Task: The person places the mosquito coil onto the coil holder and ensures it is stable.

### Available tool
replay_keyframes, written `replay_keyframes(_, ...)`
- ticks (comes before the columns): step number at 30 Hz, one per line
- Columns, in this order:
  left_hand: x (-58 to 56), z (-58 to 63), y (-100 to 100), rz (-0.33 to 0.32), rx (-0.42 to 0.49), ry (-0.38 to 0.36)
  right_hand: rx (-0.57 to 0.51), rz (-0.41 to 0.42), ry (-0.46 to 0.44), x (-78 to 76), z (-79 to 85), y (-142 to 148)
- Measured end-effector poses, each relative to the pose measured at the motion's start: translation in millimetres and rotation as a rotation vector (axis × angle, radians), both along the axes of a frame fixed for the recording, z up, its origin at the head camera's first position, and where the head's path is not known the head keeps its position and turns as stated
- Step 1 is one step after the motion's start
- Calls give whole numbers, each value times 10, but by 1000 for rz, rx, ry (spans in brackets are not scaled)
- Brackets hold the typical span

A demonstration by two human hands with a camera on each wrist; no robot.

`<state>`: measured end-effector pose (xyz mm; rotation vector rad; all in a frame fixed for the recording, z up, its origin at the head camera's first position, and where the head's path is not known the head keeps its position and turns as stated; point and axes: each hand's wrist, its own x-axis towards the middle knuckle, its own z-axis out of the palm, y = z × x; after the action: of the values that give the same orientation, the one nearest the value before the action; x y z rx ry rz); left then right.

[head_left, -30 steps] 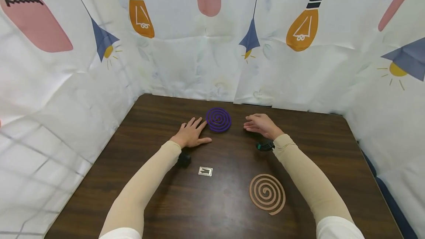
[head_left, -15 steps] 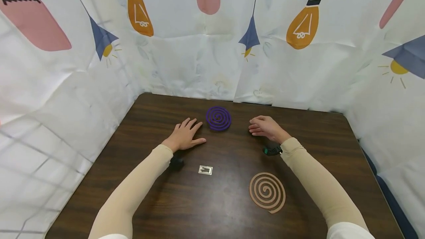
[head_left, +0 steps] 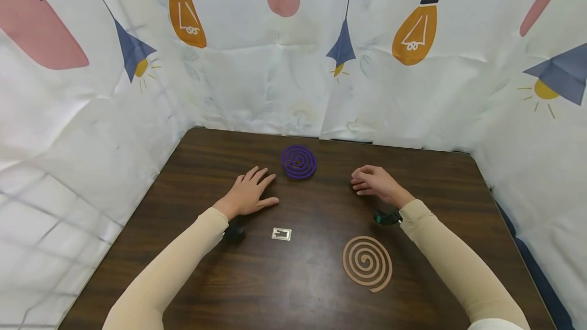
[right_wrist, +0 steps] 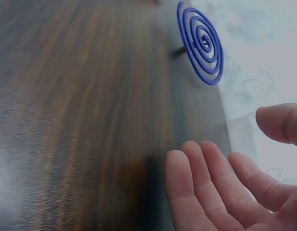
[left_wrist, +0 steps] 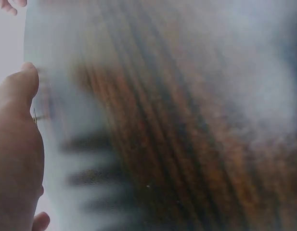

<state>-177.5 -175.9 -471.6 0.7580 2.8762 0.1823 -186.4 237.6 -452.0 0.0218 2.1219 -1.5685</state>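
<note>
A purple mosquito coil [head_left: 299, 162] lies near the far edge of the table; in the right wrist view the purple coil [right_wrist: 203, 45] is raised over the wood on a small dark support. To its left is my left hand [head_left: 246, 192], fingers spread and straight, palm down, holding nothing. My right hand [head_left: 377, 184] hovers to the coil's right with loosely bent fingers and nothing in them. Closer to me, a tan mosquito coil [head_left: 367, 264] lies flat. A small flat metal plate with a cut-out [head_left: 282, 234] lies left of it.
The dark wood table [head_left: 293, 289] meets a white printed curtain [head_left: 275, 80] at the back and sides. Dark wrist-worn devices sit under both wrists, the right one [head_left: 387, 217] with a green mark.
Both hands have drawn away from the purple coil, the left one to the left and toward me, the right one to the right. The coils and metal plate stay in place.
</note>
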Motion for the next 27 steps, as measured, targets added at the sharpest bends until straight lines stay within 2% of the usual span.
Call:
replay_keyframes(8,153,36,-30,-46,27,38,39,18,42,146,-70,62)
replay_keyframes(20,352,21,-108,-116,74,79,135,48,121,417,-21,109)
replay_keyframes(27,452,44,-125,-187,93,101,198,82,195,591,-14,169)
